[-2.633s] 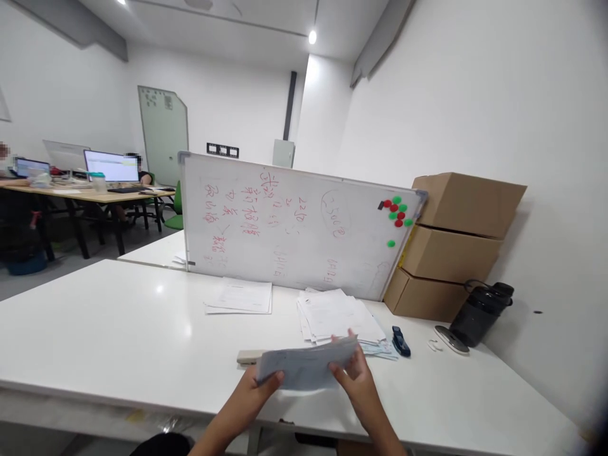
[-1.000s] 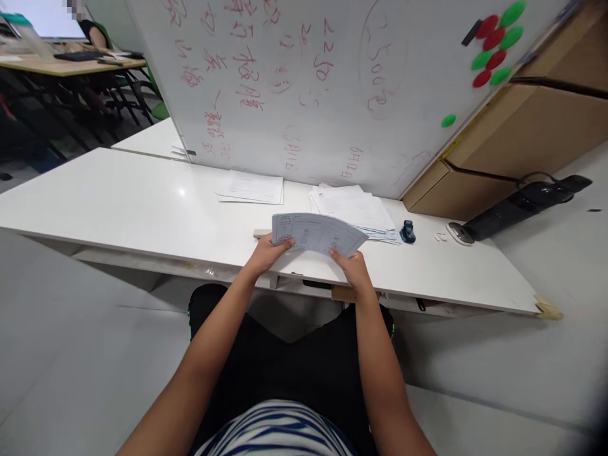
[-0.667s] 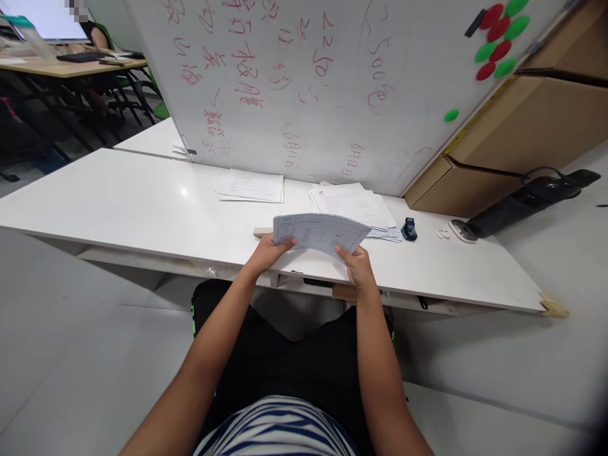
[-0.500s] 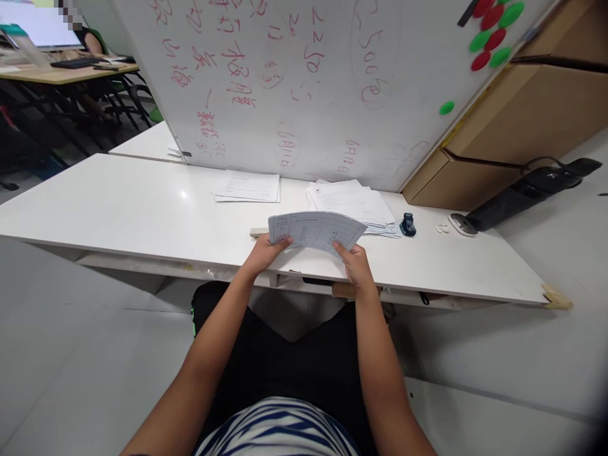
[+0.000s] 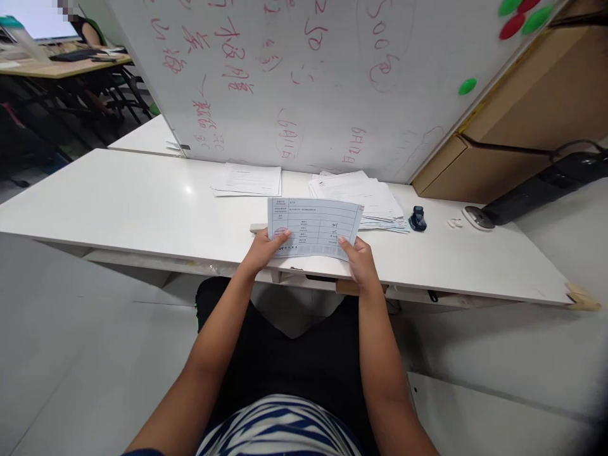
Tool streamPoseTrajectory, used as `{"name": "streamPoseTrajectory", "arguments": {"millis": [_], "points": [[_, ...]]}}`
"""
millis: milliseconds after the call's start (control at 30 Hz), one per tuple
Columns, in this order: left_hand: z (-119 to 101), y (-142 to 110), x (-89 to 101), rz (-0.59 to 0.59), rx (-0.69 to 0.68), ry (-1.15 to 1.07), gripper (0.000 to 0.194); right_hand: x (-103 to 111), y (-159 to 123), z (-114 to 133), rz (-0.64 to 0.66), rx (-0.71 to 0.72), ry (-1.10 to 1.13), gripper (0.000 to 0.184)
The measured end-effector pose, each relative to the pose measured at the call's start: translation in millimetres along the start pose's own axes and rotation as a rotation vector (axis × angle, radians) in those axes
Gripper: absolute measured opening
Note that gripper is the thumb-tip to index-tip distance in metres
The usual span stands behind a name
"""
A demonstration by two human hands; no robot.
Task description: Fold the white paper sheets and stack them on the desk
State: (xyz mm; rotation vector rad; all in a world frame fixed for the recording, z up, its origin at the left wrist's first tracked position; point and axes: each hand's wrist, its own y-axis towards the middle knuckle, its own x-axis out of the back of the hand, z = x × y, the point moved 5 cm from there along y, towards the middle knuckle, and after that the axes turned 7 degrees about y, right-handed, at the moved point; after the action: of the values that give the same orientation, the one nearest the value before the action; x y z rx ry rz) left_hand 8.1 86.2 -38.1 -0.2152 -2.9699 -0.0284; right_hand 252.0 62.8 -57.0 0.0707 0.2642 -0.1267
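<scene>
Between my hands, over the front part of the white desk (image 5: 451, 266), is a bluish printed form (image 5: 308, 221) with a table, handwriting and a red stamp. Whether it is one sheet or several, I cannot tell. My left hand (image 5: 263, 249) grips its left side, thumb on the face near the stamp. On the right side my right hand (image 5: 360, 258) pinches it, thumb likewise on top. Behind the form lies a pile of papers (image 5: 356, 196), with a smaller stack of sheets (image 5: 251, 179) to its left. A pale bar-shaped object (image 5: 257, 228) shows partly beside my left hand.
A whiteboard (image 5: 327, 82) with red writing and magnets stands along the desk's back. To the right are a dark blue stapler-like object (image 5: 417, 218), small white items (image 5: 455, 223), a dark bottle (image 5: 536, 187) lying tilted and cardboard boxes (image 5: 475, 168). A person (image 5: 88, 31) sits at another desk.
The form was bowed and tilted; now it is flatter, with its printed face turned more toward me. Both hands keep their hold. The view has shifted slightly.
</scene>
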Motion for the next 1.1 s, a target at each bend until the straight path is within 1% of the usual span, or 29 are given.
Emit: {"name": "streamPoseTrajectory", "arguments": {"millis": [333, 400, 433, 467, 533, 567, 600, 633, 667, 733, 800, 833, 900, 1000, 1067, 1100], "points": [[1, 2, -1.8, -0.012, -0.043, -0.031, 0.044, 0, 0, -1, 0.001, -0.007, 0.022, 0.045], [0, 2, -2.7, -0.048, -0.084, 0.000, 0.042, 0, 1, -2, -0.011, 0.004, 0.000, 0.046], [-1, 0, -0.5, -0.115, -0.121, 0.016, 0.041, 1, 2, -2, -0.032, 0.020, -0.008, 0.047], [-3, -3, 4.0, -0.218, -0.167, 0.028, 0.040, 3, 2, -1, -0.067, 0.044, -0.005, 0.048], [-11, -12, 18.6, -0.477, -0.277, 0.056, 0.039, 8, 2, 1, -0.170, 0.106, 0.034, 0.051], [-16, -16, 26.9, -0.588, -0.326, 0.083, 0.039, 11, 1, 1, -0.232, 0.131, 0.059, 0.053], [-22, -19, 34.5, -0.655, -0.364, 0.129, 0.039, 14, 0, 2, -0.293, 0.146, 0.076, 0.055], [-30, -18, 41.1, -0.673, -0.390, 0.196, 0.038, 17, -1, 2, -0.350, 0.151, 0.072, 0.056], [-38, -15, 46.8, -0.653, -0.406, 0.281, 0.038, 19, -2, 2, -0.399, 0.147, 0.043, 0.057], [-53, 1, 54.9, -0.556, -0.413, 0.491, 0.037, 21, -4, 2, -0.459, 0.126, -0.059, 0.057], [-61, 23, 57.4, -0.446, -0.402, 0.744, 0.038, 21, -4, 0, -0.463, 0.114, -0.137, 0.055], [-61, 35, 56.6, -0.391, -0.390, 0.863, 0.039, 20, -3, 0, -0.461, 0.120, -0.139, 0.054], [-55, 57, 51.5, -0.274, -0.344, 1.041, 0.044, 20, -2, -1, -0.470, 0.152, -0.075, 0.053], [-33, 78, 41.2, -0.128, -0.249, 1.168, 0.057, 23, -5, 2, -0.533, 0.213, 0.040, 0.052], [-22, 82, 36.6, -0.096, -0.222, 1.204, 0.063, 29, -9, 5, -0.596, 0.216, 0.051, 0.051], [-18, 82, 34.8, -0.093, -0.238, 1.215, 0.063, 33, -12, 7, -0.610, 0.190, 0.036, 0.050]]}}
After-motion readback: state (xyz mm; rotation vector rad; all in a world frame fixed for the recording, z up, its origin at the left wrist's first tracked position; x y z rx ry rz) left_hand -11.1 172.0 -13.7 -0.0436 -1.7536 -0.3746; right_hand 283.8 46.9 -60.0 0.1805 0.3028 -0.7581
